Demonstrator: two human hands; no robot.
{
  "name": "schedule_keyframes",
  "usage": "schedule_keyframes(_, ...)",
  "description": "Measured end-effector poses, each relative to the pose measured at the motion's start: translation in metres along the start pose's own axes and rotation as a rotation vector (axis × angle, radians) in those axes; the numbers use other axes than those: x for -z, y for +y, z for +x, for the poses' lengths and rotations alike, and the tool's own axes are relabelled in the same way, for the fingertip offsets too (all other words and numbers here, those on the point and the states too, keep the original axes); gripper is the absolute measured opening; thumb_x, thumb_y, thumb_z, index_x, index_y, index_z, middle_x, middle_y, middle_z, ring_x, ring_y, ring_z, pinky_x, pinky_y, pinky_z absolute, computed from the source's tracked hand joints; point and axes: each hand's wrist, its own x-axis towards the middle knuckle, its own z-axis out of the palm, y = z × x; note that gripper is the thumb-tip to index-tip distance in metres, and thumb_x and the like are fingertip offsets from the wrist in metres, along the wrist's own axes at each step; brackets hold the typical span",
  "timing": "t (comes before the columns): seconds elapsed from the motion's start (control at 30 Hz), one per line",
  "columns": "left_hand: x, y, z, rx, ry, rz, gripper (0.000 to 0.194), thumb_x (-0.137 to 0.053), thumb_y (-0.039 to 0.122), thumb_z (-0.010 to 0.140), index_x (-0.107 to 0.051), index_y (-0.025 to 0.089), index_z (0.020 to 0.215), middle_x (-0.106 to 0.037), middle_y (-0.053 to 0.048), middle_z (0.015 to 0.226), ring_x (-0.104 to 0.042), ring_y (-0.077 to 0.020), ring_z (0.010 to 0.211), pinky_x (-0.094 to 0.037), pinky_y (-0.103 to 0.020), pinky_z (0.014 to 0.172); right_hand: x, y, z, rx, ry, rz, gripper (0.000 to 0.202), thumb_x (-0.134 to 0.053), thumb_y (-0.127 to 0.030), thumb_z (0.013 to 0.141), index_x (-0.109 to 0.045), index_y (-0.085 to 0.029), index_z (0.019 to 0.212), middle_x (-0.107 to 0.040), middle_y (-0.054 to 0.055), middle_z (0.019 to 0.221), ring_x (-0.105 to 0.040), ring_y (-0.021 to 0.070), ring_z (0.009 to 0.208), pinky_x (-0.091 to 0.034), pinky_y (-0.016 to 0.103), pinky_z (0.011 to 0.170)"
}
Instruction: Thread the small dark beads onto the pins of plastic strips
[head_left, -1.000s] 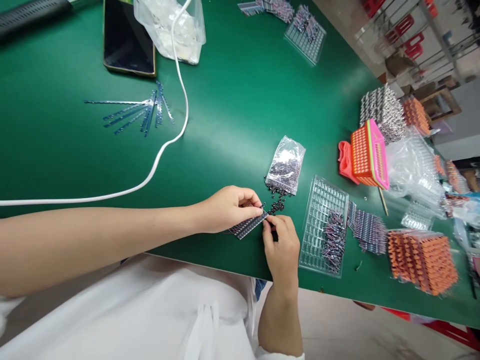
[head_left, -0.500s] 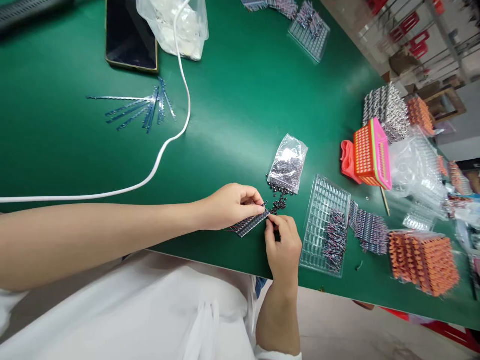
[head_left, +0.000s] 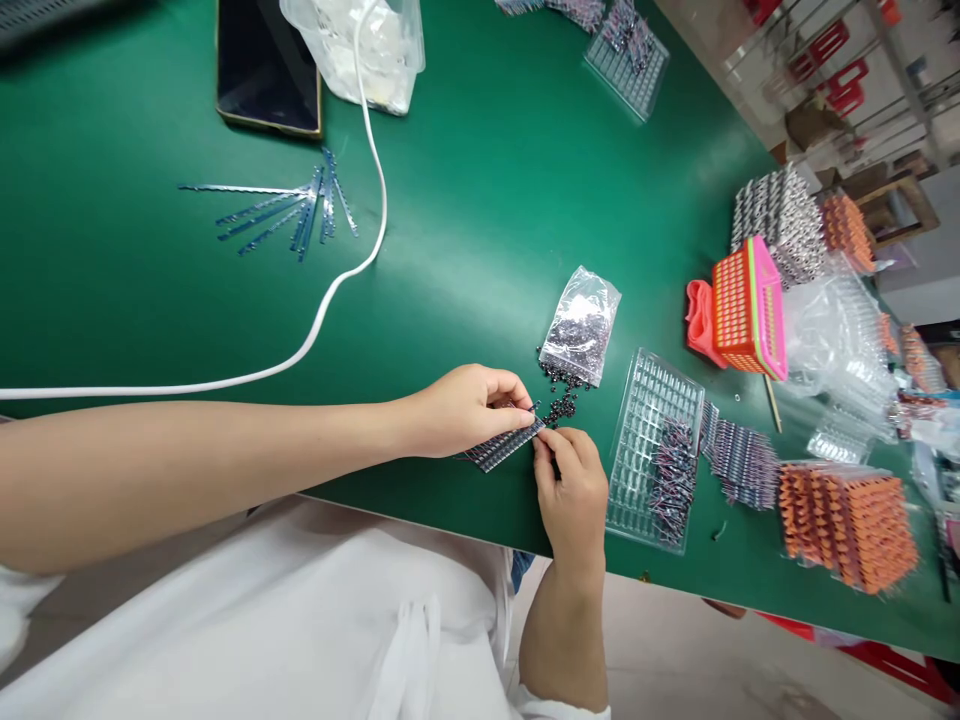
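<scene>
My left hand [head_left: 466,412] is closed on a dark strip [head_left: 499,449] lined with rows of small parts, its thumb and forefinger pressed together near the strip's upper edge. Fine reddish wires stick out below the palm. At the right end of the strip, my right hand [head_left: 576,497] pinches thumb against forefinger; whatever is between those fingertips is too small to make out. Just beyond the fingertips lie loose small dark beads [head_left: 561,407], spilling from a clear plastic bag [head_left: 583,325].
Right of my hands is a clear compartment tray [head_left: 632,450] with dark wired parts [head_left: 673,480]. Beyond it sit stacked orange parts [head_left: 847,525] and an orange-pink basket [head_left: 735,305]. A white cable [head_left: 322,315], blue strips [head_left: 300,205] and a phone [head_left: 266,70] lie to the left.
The view has shifted slightly, moving everything a few pixels right. Both hands keep nearly the same pose at the strip; no clear change in grip shows.
</scene>
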Motion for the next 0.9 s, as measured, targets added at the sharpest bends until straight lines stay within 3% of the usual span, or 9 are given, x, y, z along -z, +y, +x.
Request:
schedule_keyframes(0.27,-0.001,0.0,0.0,-0.007,-0.015,0.037,0.02,-0.064,0.034,0.082,-0.066,0.015,0.083,-0.065,0.0,0.07,-0.058,-0.0148,0.067,-0.046,-0.025,0.062,-0.007,-0.003,0.005,-0.052,0.007,-0.066,0.012,-0.052,-0.018,0.095,-0.063,-0.018,0.091,-0.061,0.003,0.082,-0.055,0.0137,0.07,-0.046,0.027,0.066)
schedule_keyframes(0.37,-0.002,-0.001,-0.002,-0.027,-0.028,0.073,0.02,-0.062,0.034,0.084,-0.068,0.015,0.086,-0.07,-0.002,0.078,-0.063,-0.0168,0.073,-0.048,-0.027,0.066,-0.001,-0.007,0.004,-0.171,0.037,0.11,0.01,-0.056,-0.018,0.091,-0.061,-0.019,0.083,-0.057,-0.001,0.076,-0.052,0.0106,0.063,-0.044,0.025,0.062)
schedule_keyframes(0.5,-0.004,-0.003,-0.008,-0.088,-0.109,0.016,0.018,-0.062,0.033,0.087,-0.068,0.016,0.092,-0.076,-0.007,0.106,-0.069,-0.0212,0.095,-0.052,-0.031,0.082,0.012,-0.017,0.001,-0.294,0.089,0.356,0.011,-0.057,-0.018,0.09,-0.062,-0.021,0.081,-0.059,-0.003,0.076,-0.053,0.0095,0.064,-0.043,0.022,0.058)
schedule_keyframes(0.63,-0.01,-0.005,-0.014,-0.157,-0.154,-0.106,0.015,-0.063,0.03,0.088,-0.067,0.016,0.09,-0.076,-0.007,0.105,-0.07,-0.0208,0.101,-0.052,-0.031,0.089,0.01,-0.023,-0.002,-0.227,0.219,0.435,0.009,-0.058,-0.016,0.091,-0.064,-0.021,0.086,-0.063,-0.001,0.08,-0.059,0.0113,0.072,-0.047,0.024,0.062)
schedule_keyframes(0.77,-0.016,-0.005,-0.017,-0.128,-0.142,-0.239,0.012,-0.065,0.027,0.087,-0.066,0.015,0.089,-0.076,-0.008,0.108,-0.069,-0.0203,0.104,-0.052,-0.03,0.091,0.002,-0.023,-0.004,-0.132,0.384,0.32,0.014,-0.063,-0.01,0.088,-0.067,-0.022,0.096,-0.065,0.0,0.085,-0.061,0.0113,0.073,-0.05,0.024,0.062)
schedule_keyframes(0.9,-0.018,-0.003,-0.019,-0.096,-0.14,-0.265,0.012,-0.065,0.026,0.086,-0.066,0.015,0.089,-0.076,-0.008,0.106,-0.07,-0.0183,0.097,-0.054,-0.03,0.086,0.0,-0.021,-0.006,-0.084,0.447,0.226,0.021,-0.066,-0.007,0.086,-0.068,-0.023,0.101,-0.068,0.001,0.086,-0.063,0.0115,0.075,-0.052,0.024,0.064)
